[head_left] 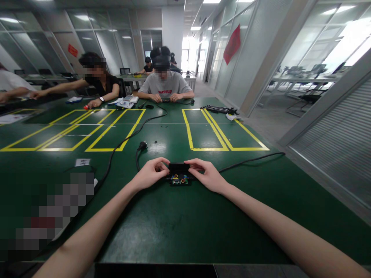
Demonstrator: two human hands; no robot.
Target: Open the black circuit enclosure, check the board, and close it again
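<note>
In front of me, a small circuit board [179,180] with coils and coloured parts lies in an opened black plastic case, its components facing up. The case's black cover [179,167] stands tilted up along the far side of the board. My left hand [151,172] pinches the left end of this cover between thumb and fingers. At the opposite end, my right hand [206,175] grips it the same way. A black power cord [249,160] runs off to the right from behind my right hand. Whether cover and case are joined is too small to tell.
A black plug [142,146] on its cable lies beyond my left hand. Another long black cable [127,138] crosses the green table [162,227]. Yellow tape [208,149] marks rectangles farther off. A paper label [82,162] lies left. Co-workers [166,83] sit across the table.
</note>
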